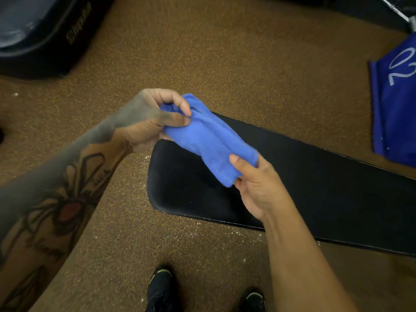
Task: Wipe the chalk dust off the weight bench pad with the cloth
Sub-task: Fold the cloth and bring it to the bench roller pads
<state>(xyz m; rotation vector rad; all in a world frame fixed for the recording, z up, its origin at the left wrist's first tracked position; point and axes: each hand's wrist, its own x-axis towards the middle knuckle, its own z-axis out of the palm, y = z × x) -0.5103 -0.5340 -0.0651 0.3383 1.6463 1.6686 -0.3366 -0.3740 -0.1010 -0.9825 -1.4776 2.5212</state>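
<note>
Our right hand (258, 188) pinches the near end of the blue cloth (209, 140), our left hand (148, 122) the far end, fingers closed on it above the black bench pad (193, 188). We should fold it flat, then press down and sweep lengthwise.

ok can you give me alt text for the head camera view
Seen from above, two hands hold a bunched blue cloth over the end of a black weight bench pad: left hand pinching the far end, right hand the near end. Speckled brown floor and black shoes show below.
</note>
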